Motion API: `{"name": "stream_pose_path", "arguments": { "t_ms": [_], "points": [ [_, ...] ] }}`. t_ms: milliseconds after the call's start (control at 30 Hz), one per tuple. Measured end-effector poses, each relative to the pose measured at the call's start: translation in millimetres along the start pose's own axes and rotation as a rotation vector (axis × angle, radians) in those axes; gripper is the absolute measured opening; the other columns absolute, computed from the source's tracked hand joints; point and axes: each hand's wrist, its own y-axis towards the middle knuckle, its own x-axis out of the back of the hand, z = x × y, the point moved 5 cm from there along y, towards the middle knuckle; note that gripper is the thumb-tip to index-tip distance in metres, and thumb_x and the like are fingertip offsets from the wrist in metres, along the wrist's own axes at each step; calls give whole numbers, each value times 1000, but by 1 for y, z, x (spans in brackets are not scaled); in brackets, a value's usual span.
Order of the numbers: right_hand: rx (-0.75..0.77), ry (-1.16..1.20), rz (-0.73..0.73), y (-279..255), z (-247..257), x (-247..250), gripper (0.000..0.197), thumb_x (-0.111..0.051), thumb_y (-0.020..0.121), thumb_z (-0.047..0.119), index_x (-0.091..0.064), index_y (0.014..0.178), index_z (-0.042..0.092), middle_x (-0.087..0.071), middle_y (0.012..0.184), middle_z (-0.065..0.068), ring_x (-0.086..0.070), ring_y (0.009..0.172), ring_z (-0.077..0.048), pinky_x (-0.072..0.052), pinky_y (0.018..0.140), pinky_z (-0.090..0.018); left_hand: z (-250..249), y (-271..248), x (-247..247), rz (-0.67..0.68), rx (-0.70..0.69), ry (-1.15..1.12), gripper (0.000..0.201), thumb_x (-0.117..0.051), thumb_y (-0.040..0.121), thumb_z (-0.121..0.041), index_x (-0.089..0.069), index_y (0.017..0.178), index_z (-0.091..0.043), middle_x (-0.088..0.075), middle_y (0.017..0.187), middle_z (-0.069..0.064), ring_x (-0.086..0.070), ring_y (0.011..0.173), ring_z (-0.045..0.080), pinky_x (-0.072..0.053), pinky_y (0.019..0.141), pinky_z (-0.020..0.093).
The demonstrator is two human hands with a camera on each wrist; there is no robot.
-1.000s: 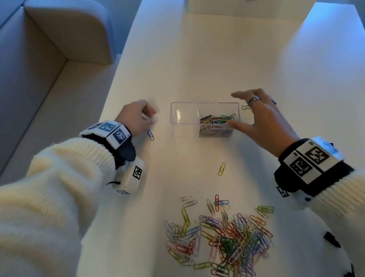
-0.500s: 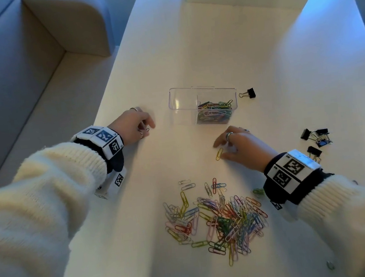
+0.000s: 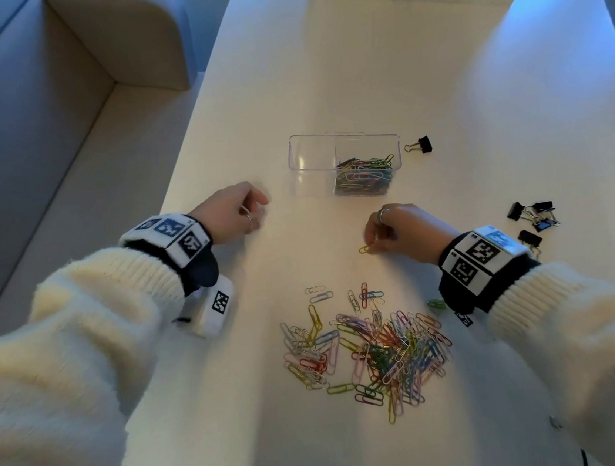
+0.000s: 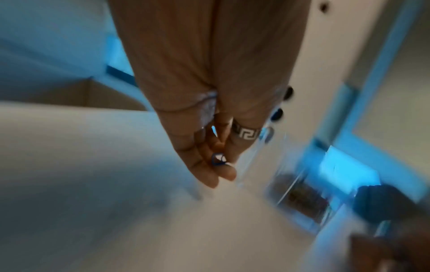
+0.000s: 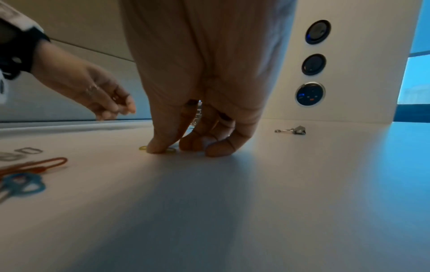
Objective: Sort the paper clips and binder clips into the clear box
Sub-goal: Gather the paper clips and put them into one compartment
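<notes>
A clear two-compartment box [image 3: 343, 139] stands mid-table; its right half holds coloured paper clips [image 3: 364, 175], its left half looks empty. My right hand [image 3: 375, 242] is fingertips-down on the table and pinches a lone yellow paper clip [image 3: 364, 249] that still lies flat; the right wrist view has the thumb on this yellow clip [image 5: 143, 148]. My left hand [image 3: 256, 208] hovers left of the box, fingers curled. In the blurred left wrist view its fingertips [image 4: 227, 174] pinch a blue paper clip [image 4: 218, 159]. A pile of coloured paper clips [image 3: 370, 349] lies near me.
One black binder clip [image 3: 421, 145] lies just right of the box. Several more binder clips [image 3: 534, 214] sit by my right wrist. A white panel with round dark buttons [image 5: 313, 64] stands at the table's far end. A sofa [image 3: 36, 150] runs along the left.
My right hand came back from the box and set its fingertips on the yellow clip. The blue clip that lay by my left hand is off the table and in its fingers.
</notes>
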Motion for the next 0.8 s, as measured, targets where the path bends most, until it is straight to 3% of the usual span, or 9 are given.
{"name": "stream_pose_path", "arguments": {
  "t_ms": [67, 167, 300, 400, 500, 567, 633, 700, 800],
  "points": [
    [-4, -58, 35, 0, 1, -1, 10, -61, 85, 21, -63, 90, 12, -47, 90, 1, -45, 82, -14, -37, 76, -20, -5, -17, -3, -25, 26, -461, 24, -43, 90, 10, -53, 110, -2, -49, 85, 6, -59, 58, 5, -52, 59, 10],
    [-42, -106, 77, -9, 3, -4, 9, -54, 89, 21, -57, 89, 13, -46, 94, 1, -45, 85, -14, -38, 81, -21, -6, -46, -23, 83, 166, -963, 29, -35, 91, 11, -58, 98, -3, -56, 86, 5, -61, 54, 3, -56, 60, 16],
    [14, 145, -91, -33, 38, 4, 7, -54, 90, 22, -50, 84, 20, -50, 78, 10, -48, 70, -8, -42, 66, -12, -2, -72, -61, 262, 411, -1401, 37, -35, 95, -10, -68, 85, 2, -59, 72, 9, -66, 60, 15, -59, 61, 26],
    [116, 311, -225, -45, 79, 11, 6, -63, 84, 19, -58, 80, 20, -55, 71, 14, -47, 62, -1, -42, 62, -10, -10, -83, -89, 446, 489, -1364, 54, -35, 96, -33, -71, 80, 5, -67, 75, 19, -70, 71, 28, -60, 63, 30],
    [213, 148, -203, -46, 103, 1, 11, -65, 82, 24, -67, 81, 13, -59, 81, 6, -46, 74, -8, -38, 72, -18, -25, -88, -97, 501, 435, -1336, 48, -35, 96, -30, -74, 85, -5, -70, 76, 16, -71, 72, 28, -59, 67, 31],
    [213, 134, -275, -50, 101, 2, 16, -61, 84, 27, -68, 87, 13, -59, 90, 3, -43, 82, -9, -36, 76, -19, -30, -90, -96, 491, 431, -1340, 36, -44, 89, -26, -73, 84, -7, -69, 75, 14, -70, 70, 25, -60, 65, 30],
    [153, 262, -394, -61, 88, 10, 15, -57, 87, 29, -66, 92, 18, -55, 92, 7, -45, 82, -6, -36, 75, -11, -26, -91, -95, 465, 488, -1333, 39, -44, 91, -23, -72, 76, 0, -68, 73, 15, -70, 66, 24, -59, 59, 29],
    [19, 301, -417, -75, 61, 6, 21, -54, 87, 36, -61, 99, 21, -52, 99, 7, -49, 90, -8, -41, 81, -15, -18, -92, -95, 432, 520, -1330, 48, -39, 96, -19, -73, 69, 2, -68, 69, 15, -70, 64, 25, -59, 57, 29],
    [-282, 114, -128, -97, 17, -24, 53, -49, 77, 62, -47, 118, 29, -41, 123, 3, -43, 113, -16, -45, 96, -37, -12, -95, -94, 426, 510, -1330, 47, -38, 96, -17, -73, 70, 2, -68, 70, 15, -71, 68, 27, -60, 59, 30]
  ]
}}
